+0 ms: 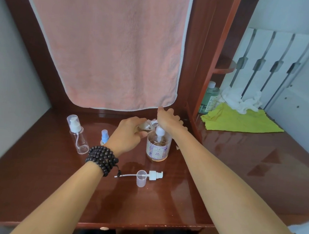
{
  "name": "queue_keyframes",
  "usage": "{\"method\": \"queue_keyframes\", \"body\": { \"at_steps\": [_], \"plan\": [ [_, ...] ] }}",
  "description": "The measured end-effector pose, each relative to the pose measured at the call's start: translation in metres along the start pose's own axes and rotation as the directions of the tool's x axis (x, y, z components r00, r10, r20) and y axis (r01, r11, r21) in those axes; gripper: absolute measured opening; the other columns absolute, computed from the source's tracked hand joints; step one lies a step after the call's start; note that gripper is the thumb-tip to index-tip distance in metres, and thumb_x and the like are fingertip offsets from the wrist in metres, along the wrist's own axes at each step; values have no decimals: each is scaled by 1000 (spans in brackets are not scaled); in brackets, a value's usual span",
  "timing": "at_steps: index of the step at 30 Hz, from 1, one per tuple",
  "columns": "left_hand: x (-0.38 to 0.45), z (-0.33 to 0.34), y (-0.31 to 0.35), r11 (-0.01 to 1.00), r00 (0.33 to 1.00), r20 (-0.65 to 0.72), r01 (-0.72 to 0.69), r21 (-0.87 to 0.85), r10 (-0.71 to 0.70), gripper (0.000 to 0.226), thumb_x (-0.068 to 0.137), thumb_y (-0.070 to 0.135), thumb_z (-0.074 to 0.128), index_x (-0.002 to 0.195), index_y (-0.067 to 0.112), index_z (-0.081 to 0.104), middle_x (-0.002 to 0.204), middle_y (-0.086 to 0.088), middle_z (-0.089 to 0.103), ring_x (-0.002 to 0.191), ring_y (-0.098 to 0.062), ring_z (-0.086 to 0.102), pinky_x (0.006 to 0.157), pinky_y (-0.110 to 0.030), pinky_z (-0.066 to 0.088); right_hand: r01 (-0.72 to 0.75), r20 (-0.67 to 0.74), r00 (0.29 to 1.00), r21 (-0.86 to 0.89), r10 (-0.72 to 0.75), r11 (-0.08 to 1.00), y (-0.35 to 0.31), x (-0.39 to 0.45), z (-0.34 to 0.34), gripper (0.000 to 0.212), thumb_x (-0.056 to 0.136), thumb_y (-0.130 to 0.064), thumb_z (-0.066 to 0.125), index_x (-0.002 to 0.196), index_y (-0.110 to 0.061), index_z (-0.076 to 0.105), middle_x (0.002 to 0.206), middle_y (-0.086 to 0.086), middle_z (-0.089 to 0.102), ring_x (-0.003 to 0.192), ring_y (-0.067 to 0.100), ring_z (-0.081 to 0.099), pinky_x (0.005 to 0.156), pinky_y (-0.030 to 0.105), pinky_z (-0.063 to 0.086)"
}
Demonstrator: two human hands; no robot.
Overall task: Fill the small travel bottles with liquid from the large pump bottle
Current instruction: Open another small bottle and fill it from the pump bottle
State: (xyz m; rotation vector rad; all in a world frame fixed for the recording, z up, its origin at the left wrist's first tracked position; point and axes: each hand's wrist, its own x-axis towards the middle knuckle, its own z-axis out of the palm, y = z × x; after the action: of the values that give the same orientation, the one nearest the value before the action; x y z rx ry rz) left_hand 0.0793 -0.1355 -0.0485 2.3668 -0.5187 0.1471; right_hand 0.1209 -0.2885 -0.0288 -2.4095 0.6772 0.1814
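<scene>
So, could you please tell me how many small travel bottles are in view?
3: a clear pump bottle standing far left, a blue-topped spray bottle beside the left wrist, and one gripped in the left hand, partly hidden.

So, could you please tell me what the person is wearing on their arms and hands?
Both forearms are bare, with no sleeves showing. The left wrist carries a bracelet of dark round beads wound in several loops, with a small cord end hanging from it. The right arm and both hands show no jewellery.

Your glossy reddish-brown wooden desk point(161, 206) mirrors the light beneath a matt, fluffy pink cloth towel point(111, 45). The large clear pump bottle point(158, 146) looks smooth and shiny; the detached white pump head point(154, 175) is smooth plastic; your dark bead bracelet point(101, 159) gleams dully.
</scene>
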Motion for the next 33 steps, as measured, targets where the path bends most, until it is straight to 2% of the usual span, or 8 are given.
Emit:
{"method": "queue_keyframes", "body": {
  "at_steps": [3,12,19,25,28,30,33],
  "plan": [
    [2,-2,1,1000,1000,-12,-17,-7,17,33,90,11,65,123,11,63,111,-9,65,106,-24,57,86,-24,35,15,3,1000,7,-15,1000,-3,-2,-5,69,104,-58,9,160,-20,18,163,15,25,150,35,21,117,54,15],
    [-1,8,-4,999,999,23,28,22,-28,46,92,13,64,137,11,54,124,-5,61,119,-22,53,90,-21,31,-8,-23,1000,-48,7,999,4,3,9,61,107,-50,11,157,-19,25,161,15,29,148,36,24,117,56,16],
    [0,3,-2,1000,1000,-4,-2,-1,2,31,89,14,65,120,17,65,101,-1,64,98,-20,57,81,-23,34,12,-10,1000,5,-12,1000,0,-2,-3,69,104,-59,10,159,-19,22,162,15,28,149,36,23,117,55,16],
    [-2,0,1,999,999,-18,-33,-6,33,27,89,12,65,116,13,66,102,-5,66,95,-22,57,83,-30,40,35,-17,999,20,-35,999,-2,-1,-5,67,104,-57,11,159,-19,22,162,15,28,148,36,23,116,55,16],
    [-1,1,-2,999,998,-21,-52,-6,52,17,87,12,65,104,16,66,90,-1,63,84,-19,54,72,-26,36,35,-15,999,37,-35,999,-1,-2,-4,66,104,-56,12,158,-19,24,161,15,29,148,36,24,116,55,17],
    [1,0,-1,998,998,-22,-57,-31,57,17,87,11,65,103,15,67,88,0,63,81,-18,54,72,-26,37,48,-17,999,29,-47,998,-1,-2,-6,66,104,-56,13,158,-19,23,161,15,28,148,36,24,116,55,17],
    [0,0,3,994,999,4,-36,-102,37,19,86,9,62,104,14,66,70,5,60,66,-16,52,70,-35,46,68,-29,997,39,-67,997,-1,-1,-8,65,104,-55,15,158,-19,24,161,15,29,148,37,24,116,56,16]
  ]
}}
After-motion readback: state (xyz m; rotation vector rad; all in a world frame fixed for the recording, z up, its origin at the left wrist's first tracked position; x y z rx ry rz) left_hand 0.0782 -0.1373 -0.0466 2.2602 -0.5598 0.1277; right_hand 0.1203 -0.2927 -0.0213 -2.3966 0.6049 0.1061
